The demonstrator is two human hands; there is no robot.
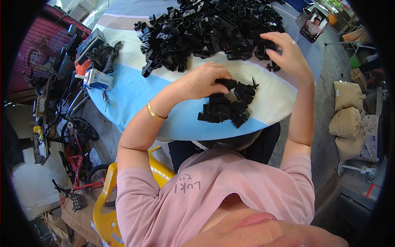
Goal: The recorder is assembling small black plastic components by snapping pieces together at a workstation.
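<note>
My left hand (199, 81) is closed on a small black plastic part (228, 83), its thumb and fingers pinching one end. Just below it, a small group of similar black parts (218, 110) lies near the table's front edge. My right hand (291, 57) is at the right edge of a large heap of black plastic parts (210, 31). Its thumb and fingers are apart around a black piece (262, 50), and no firm grip shows. The exact kind of these parts is too small to tell.
A striped cloth covers the table (173, 117). On its left lie a blue-and-white box (98, 79), a dark glove-like item (105, 57) and a dark box (89, 44). A phone (314, 25) stands at the back right. A yellow chair (105, 206) and a red bicycle (76, 166) are to the left.
</note>
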